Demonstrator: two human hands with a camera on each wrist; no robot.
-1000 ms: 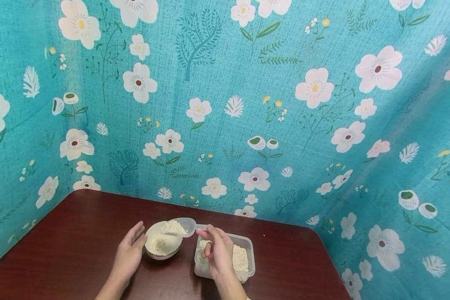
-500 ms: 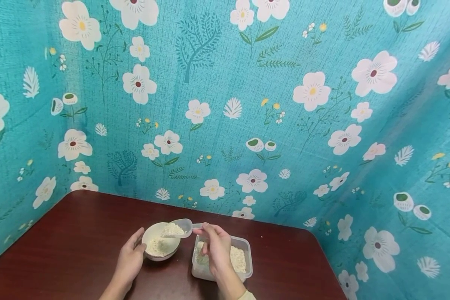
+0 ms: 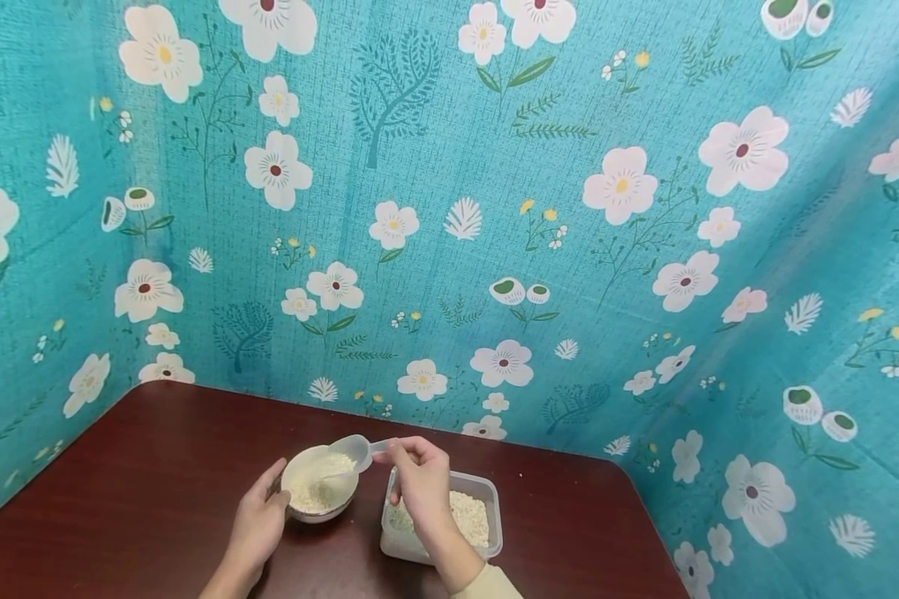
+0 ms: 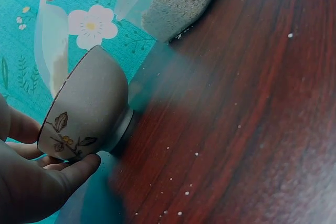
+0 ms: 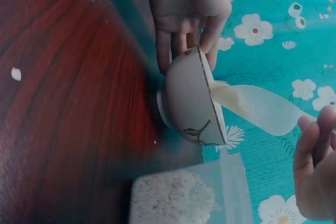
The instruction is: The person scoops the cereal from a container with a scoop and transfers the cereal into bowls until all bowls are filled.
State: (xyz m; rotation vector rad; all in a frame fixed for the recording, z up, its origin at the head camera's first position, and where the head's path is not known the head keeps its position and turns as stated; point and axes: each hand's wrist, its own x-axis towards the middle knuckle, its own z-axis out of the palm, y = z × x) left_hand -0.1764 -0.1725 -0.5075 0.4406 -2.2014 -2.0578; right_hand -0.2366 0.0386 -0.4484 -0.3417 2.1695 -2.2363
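Note:
A white bowl (image 4: 94, 98) with a brown rim and a leafy sprig pattern stands on the table, pale flakes inside it. My left hand (image 3: 258, 520) holds its left side, thumb and fingers around the wall. A translucent white scoop (image 3: 358, 449) loaded with pale flakes is tipped over the bowl, its lip just inside the rim in the right wrist view. Thumb and fingers of my right hand (image 3: 425, 482) pinch the scoop's handle. Below that hand is a clear plastic container (image 3: 404, 547) of pale oat-like flakes (image 3: 470, 517), partly covered by the hand and forearm.
The dark red-brown wooden table (image 3: 569, 516) carries a few scattered crumbs (image 4: 197, 154). A teal flowered cloth (image 3: 434, 274) hangs behind and along both sides, close to the table's edges.
My left hand has moved up to the bowl and taken hold of its side. My right hand has raised the scoop's handle and tilted the scoop further down into the bowl, moving slightly left.

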